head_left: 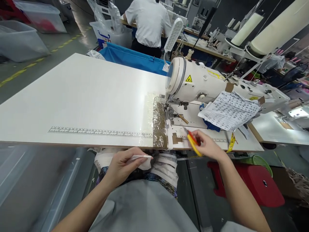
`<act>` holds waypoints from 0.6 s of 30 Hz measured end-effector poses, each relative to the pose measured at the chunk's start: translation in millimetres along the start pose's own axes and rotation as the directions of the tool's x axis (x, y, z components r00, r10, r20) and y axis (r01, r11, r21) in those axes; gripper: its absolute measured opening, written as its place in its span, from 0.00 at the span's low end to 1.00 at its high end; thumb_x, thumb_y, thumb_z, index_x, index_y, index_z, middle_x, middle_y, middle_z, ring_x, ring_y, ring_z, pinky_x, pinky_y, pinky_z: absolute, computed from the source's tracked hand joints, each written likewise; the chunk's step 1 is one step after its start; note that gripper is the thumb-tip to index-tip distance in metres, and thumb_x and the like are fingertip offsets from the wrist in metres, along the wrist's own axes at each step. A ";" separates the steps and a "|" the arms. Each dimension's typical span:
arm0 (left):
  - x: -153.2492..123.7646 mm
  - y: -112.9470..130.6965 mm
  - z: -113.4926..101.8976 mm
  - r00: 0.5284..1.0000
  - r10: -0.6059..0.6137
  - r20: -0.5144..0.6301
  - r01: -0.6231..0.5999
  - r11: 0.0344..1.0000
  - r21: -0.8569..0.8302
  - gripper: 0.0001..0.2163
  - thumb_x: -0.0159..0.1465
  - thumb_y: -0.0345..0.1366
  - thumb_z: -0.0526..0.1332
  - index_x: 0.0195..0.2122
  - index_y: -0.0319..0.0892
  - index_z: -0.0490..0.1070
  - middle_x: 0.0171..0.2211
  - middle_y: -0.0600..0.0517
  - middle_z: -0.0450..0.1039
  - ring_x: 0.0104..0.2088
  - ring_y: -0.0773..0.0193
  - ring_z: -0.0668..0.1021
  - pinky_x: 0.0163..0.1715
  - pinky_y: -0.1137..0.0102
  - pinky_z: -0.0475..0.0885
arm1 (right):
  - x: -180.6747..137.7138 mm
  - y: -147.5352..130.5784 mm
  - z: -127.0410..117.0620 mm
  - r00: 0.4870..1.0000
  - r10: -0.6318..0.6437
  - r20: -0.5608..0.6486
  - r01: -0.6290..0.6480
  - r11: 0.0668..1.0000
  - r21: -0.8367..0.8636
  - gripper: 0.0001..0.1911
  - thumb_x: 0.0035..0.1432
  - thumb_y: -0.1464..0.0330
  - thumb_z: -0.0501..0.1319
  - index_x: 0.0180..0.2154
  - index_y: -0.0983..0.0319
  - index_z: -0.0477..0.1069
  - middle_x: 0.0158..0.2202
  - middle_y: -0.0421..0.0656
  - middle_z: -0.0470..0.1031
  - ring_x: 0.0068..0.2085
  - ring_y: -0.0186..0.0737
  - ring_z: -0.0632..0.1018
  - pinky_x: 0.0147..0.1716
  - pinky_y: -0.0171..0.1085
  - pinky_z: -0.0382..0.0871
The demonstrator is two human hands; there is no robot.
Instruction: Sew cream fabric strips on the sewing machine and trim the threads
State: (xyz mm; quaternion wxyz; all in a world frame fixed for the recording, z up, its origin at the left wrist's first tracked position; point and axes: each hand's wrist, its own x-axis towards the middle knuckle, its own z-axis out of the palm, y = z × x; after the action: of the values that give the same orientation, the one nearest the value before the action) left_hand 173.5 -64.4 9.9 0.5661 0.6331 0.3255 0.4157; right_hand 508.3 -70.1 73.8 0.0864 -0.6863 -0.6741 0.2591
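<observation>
My left hand (pixel 122 166) is closed on a small white fabric piece (pixel 142 160), held below the front edge of the white sewing table (pixel 79 96), above a stack of white fabric pieces (pixel 166 167) on my lap. My right hand (pixel 207 146) is closed on a yellow and red thread snipper (pixel 192 141), its tip pointing up-left toward the sewing machine (pixel 200 83). The machine's needle and presser foot (pixel 169 111) sit just beyond, beside a patch of shiny tape (pixel 159 124) on the table.
A printed ruler strip (pixel 96 132) runs along the table front. Paper sheets (pixel 229 111) lie on the machine bed, a yellow tape measure (pixel 231 143) hangs off the edge. A red stool (pixel 253 183) stands at right. A person in a white shirt (pixel 149 22) works behind a blue bin (pixel 132 59).
</observation>
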 end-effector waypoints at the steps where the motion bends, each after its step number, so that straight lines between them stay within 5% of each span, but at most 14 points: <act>1: -0.6 -1.0 0.1 1.000 -0.011 0.013 0.011 1.000 -0.007 0.09 0.65 0.41 0.64 0.37 0.43 0.82 0.32 0.47 0.79 0.31 0.61 0.78 0.28 0.72 0.71 | -14.2 -14.0 6.5 0.995 -0.093 0.033 0.093 0.996 0.013 0.14 0.55 0.59 0.63 0.39 0.59 0.64 0.34 0.40 0.73 0.32 0.37 0.72 0.30 0.34 0.65; 3: -1.5 -2.0 0.9 0.999 -0.033 0.037 0.034 0.999 -0.029 0.09 0.65 0.41 0.64 0.37 0.43 0.82 0.32 0.47 0.79 0.32 0.60 0.78 0.30 0.71 0.71 | -36.2 -42.7 15.4 0.971 -0.230 0.070 0.234 0.970 -0.063 0.19 0.49 0.55 0.67 0.34 0.59 0.63 0.32 0.39 0.71 0.31 0.37 0.70 0.31 0.35 0.63; 7: -3.1 0.0 2.8 0.998 -0.051 0.023 0.053 0.997 -0.063 0.08 0.64 0.40 0.65 0.35 0.42 0.81 0.30 0.48 0.78 0.30 0.61 0.77 0.29 0.71 0.70 | -48.5 -83.2 16.6 0.945 -0.303 0.119 0.325 0.903 -0.282 0.18 0.49 0.55 0.66 0.32 0.59 0.63 0.30 0.40 0.71 0.32 0.40 0.70 0.36 0.40 0.61; 18: -12.1 -0.6 -4.2 0.997 -0.069 0.019 0.070 0.992 -0.105 0.10 0.63 0.41 0.65 0.30 0.40 0.80 0.26 0.50 0.72 0.26 0.65 0.72 0.26 0.72 0.64 | -34.7 -109.5 7.9 0.913 -0.342 0.224 0.398 0.869 -0.295 0.16 0.52 0.59 0.65 0.39 0.61 0.70 0.33 0.42 0.76 0.37 0.43 0.75 0.41 0.41 0.59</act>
State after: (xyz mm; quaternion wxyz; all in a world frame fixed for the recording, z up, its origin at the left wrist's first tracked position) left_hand 164.4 -73.1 7.5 0.6155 0.5938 0.3203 0.4074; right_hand 409.7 -97.2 126.6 -0.0391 -0.5247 -0.8321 0.1752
